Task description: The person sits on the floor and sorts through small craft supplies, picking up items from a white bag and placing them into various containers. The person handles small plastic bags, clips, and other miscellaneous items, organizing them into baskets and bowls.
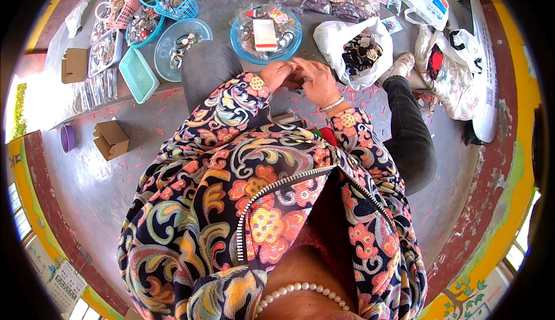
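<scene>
While the person sits on the grey floor (104,198) with knees drawn up, both hands meet just in front of the body, the left hand (278,75) and the right hand (317,82) touching at the fingertips. Their fingers (300,66) are curled narrowly together, as if pinching some small piece between them, though the piece itself is too small to see, so I cannot say what they hold or whether the pinch is closed on anything. It looks like a small-parts assembly or sorting step, midway through one piece. Just beyond the hands sits a round blue bowl (240,45) of small items with a white card on top, and beside it a white plastic bag (332,34) open on dark pieces. The next move, I judge, calls for a fine, steady pinch and a short reach to one of these. Farther left lie a clear round dish (165,45), a turquoise basket tray (137,74), and a blue mesh basket (176,5), with two small cardboard boxes (110,140) near them. Tiny pink slivers litter the floor. The patterned jacket (231,204) hides the lap, and the picture's rim bends and crops the far packets.
</scene>
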`<state>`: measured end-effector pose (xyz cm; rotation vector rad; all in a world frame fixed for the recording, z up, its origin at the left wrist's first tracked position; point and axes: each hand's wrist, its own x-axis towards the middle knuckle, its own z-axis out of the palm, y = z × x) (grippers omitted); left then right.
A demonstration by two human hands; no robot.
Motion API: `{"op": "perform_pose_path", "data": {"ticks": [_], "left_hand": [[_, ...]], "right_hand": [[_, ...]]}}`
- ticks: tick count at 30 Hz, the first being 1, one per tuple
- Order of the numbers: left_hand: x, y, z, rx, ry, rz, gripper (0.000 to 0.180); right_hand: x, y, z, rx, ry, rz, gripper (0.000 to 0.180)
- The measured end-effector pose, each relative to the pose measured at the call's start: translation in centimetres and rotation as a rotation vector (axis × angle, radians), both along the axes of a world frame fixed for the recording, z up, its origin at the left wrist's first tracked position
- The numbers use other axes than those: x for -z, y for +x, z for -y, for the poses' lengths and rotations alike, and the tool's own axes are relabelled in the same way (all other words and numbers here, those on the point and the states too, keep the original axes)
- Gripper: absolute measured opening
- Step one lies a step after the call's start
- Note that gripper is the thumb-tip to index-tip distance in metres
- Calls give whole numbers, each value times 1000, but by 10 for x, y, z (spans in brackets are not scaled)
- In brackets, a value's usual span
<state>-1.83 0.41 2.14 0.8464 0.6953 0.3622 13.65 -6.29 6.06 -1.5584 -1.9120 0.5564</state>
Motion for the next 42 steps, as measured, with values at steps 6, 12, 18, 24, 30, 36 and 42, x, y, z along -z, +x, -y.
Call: {"op": "perform_pose_path", "data": {"ticks": [6, 12, 18, 24, 30, 36, 42], "left_hand": [[-11, 4, -2, -136, -91, 50, 33], [5, 0, -7, -217, -202, 146, 28], [10, 2, -7, -135, -220, 177, 29], [8, 0, -7, -143, -250, 121, 28], [-7, 3, -6, -92, -219, 57, 25], [3, 3, -4, -63, -155, 52, 23], [-8, 6, -5, -67, -190, -16, 21]], "right_hand": [[16, 19, -6, 282, -29, -563, 44], [43, 18, -3, 330, -384, -497, 29], [47, 16, -2, 319, -338, -480, 20], [39, 16, -2, 387, -433, -674, 14], [31, 18, -3, 461, -480, -833, 14], [27, 16, -4, 468, -530, -929, 14], [33, 17, -1, 510, -526, -1126, 10]]}}
